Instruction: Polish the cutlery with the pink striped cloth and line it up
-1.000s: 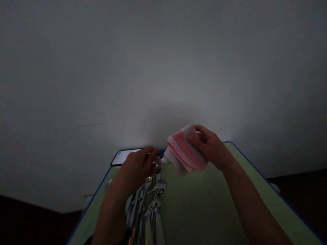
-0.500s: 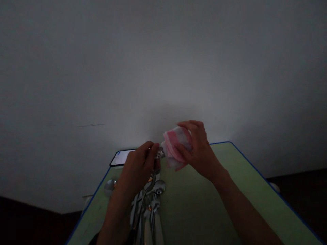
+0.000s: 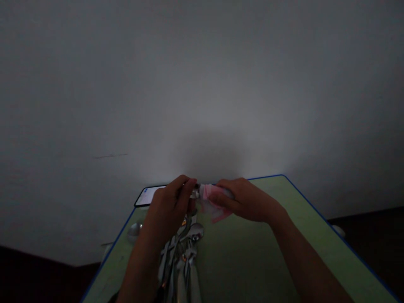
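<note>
Between the thumb and fingers of my left hand [image 3: 173,200] is a shiny metal utensil [image 3: 195,192]; only a short piece shows, so I cannot tell its kind. My right hand [image 3: 243,200] is closed on a pink-and-white cloth [image 3: 210,198], which covers the utensil's right-hand side. One corner of the cloth hangs below the fingers. Beneath my left hand lies a pile of metal cutlery [image 3: 181,256], with a spoon bowl [image 3: 196,230] at its right edge.
A phone [image 3: 148,196] with a lit screen lies at the table's back left corner. Left of my left forearm is a round metal bowl-shaped piece [image 3: 135,229], partly hidden. The green table [image 3: 252,261] has a blue edge and stands against a grey wall [image 3: 202,84].
My right hand has come down and its fingers have closed, pressing the cloth flatter around the utensil. My left hand has barely moved.
</note>
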Motion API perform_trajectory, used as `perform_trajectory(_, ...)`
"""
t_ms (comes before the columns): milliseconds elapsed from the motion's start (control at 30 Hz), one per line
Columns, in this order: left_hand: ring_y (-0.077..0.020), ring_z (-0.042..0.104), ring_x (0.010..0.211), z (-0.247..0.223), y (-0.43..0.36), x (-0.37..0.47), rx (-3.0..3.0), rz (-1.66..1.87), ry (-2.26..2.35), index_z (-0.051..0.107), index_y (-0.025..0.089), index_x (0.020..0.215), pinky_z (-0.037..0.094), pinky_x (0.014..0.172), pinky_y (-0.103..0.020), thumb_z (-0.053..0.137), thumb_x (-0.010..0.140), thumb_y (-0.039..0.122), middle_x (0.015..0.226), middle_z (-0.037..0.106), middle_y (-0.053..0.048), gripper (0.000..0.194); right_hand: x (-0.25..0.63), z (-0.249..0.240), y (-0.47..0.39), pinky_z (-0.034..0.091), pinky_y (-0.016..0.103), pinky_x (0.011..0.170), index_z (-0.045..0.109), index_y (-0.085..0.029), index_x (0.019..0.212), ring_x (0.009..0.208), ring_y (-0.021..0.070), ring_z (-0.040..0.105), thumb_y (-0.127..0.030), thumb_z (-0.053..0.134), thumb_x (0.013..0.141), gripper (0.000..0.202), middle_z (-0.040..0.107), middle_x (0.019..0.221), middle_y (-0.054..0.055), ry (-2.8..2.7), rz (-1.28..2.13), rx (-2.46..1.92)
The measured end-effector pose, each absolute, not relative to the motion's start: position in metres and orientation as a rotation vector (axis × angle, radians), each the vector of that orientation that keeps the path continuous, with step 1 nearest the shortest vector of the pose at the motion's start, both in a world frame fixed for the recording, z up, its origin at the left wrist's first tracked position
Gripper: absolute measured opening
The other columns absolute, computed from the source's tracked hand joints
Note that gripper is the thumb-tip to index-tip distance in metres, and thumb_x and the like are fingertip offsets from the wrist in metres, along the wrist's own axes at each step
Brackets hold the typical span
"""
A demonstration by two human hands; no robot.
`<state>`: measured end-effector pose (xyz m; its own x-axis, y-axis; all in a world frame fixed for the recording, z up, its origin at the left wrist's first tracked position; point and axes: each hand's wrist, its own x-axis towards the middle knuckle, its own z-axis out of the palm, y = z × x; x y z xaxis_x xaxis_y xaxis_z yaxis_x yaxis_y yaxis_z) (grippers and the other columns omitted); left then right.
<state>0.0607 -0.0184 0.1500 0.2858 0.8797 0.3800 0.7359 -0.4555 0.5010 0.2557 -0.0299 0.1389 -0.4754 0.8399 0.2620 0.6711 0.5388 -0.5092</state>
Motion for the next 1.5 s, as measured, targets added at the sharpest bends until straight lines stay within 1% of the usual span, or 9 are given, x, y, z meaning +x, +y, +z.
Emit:
perform_trajectory(267,-0.0116,0.053,0.045,0.148,-0.020,0.067,2.332,0.761,1.387,0.044,0.021,0.069,0.034,0.047,-0.021,0.034,0.090,0.033,0.050,0.056,0.005,0.026,0.247,0.137,-0.029,0.027,0.024,0.057,0.056,-0.016,0.082,0.060,0.0106,0.047,-0.050,0.031,0.090,0.042,0.060,0.071,0.004,-2.253,0.381,-1.275)
perform_trajectory(633,-0.0102,0.054,0.047,0.148,-0.022,0.066,2.478,0.786,1.371,0.048,0.020,0.071,0.033,0.049,-0.021,0.037,0.091,0.030,0.052,0.057,0.006,0.025,0.248,0.138,-0.031,0.027,0.024,0.056,0.054,-0.017,0.083,0.060,0.0100,0.046,-0.049,0.037,0.088,0.037,0.059,0.070,0.002,-2.222,0.396,-1.277)
perform_trajectory(767,-0.0115,0.055,0.047,0.151,-0.022,0.067,2.432,0.834,1.513,0.052,0.020,0.071,0.035,0.048,-0.021,0.038,0.089,0.033,0.052,0.059,0.004,0.026,0.256,0.143,-0.031,0.027,0.024,0.055,0.056,-0.017,0.083,0.059,0.0097,0.046,-0.052,0.039,0.087,0.039,0.059,0.071,0.002,-2.243,0.433,-1.288)
perform_trajectory(933,-0.0117,0.055,0.042,0.155,-0.023,0.060,2.231,0.983,1.543,0.058,0.020,0.076,0.037,0.044,-0.020,0.042,0.087,0.040,0.048,0.058,0.005,0.029,0.272,0.150,-0.034,0.028,0.022,0.052,0.059,-0.016,0.086,0.056,0.0086,0.044,-0.054,0.044,0.083,0.041,0.057,0.068,0.001,-2.273,0.629,-1.268)
perform_trajectory(1100,-0.0100,0.053,0.042,0.155,-0.024,0.058,2.062,1.109,1.469,0.059,0.018,0.075,0.036,0.041,-0.018,0.046,0.085,0.040,0.047,0.056,0.005,0.027,0.278,0.152,-0.037,0.028,0.021,0.050,0.058,-0.016,0.086,0.055,0.0074,0.042,-0.052,0.045,0.083,0.039,0.055,0.067,0.000,-2.238,0.677,-1.220)
perform_trajectory(1200,-0.0083,0.048,0.042,0.153,-0.021,0.061,1.901,1.218,1.298,0.057,0.018,0.086,0.035,0.041,-0.017,0.045,0.087,0.040,0.049,0.053,0.005,0.026,0.273,0.150,-0.035,0.030,0.021,0.050,0.055,-0.015,0.081,0.055,0.0074,0.044,-0.052,0.040,0.085,0.039,0.054,0.065,-0.001,-2.170,0.683,-1.169)
perform_trajectory(1333,-0.0077,0.050,0.047,0.145,-0.016,0.070,1.716,1.182,1.111,0.054,0.018,0.100,0.040,0.045,-0.018,0.048,0.085,0.040,0.060,0.055,0.004,0.027,0.265,0.145,-0.034,0.034,0.020,0.050,0.049,-0.017,0.096,0.056,0.0084,0.047,-0.053,0.039,0.086,0.038,0.056,0.069,0.000,-1.993,0.765,-1.173)
perform_trajectory(1433,-0.0072,0.048,0.045,0.137,-0.017,0.078,1.658,1.175,1.104,0.058,0.017,0.097,0.039,0.044,-0.017,0.047,0.086,0.041,0.054,0.049,0.006,0.029,0.264,0.142,-0.036,0.036,0.020,0.049,0.042,-0.018,0.104,0.056,0.0087,0.048,-0.051,0.049,0.081,0.041,0.057,0.075,0.000,-1.969,0.880,-1.178)
perform_trajectory(1500,-0.0078,0.050,0.046,0.135,-0.019,0.081,1.687,1.128,1.123,0.060,0.016,0.091,0.040,0.046,-0.018,0.046,0.086,0.041,0.053,0.050,0.006,0.029,0.265,0.141,-0.037,0.039,0.021,0.054,0.041,-0.018,0.103,0.064,0.0099,0.050,-0.047,0.056,0.078,0.041,0.057,0.085,0.003,-2.013,0.869,-1.157)
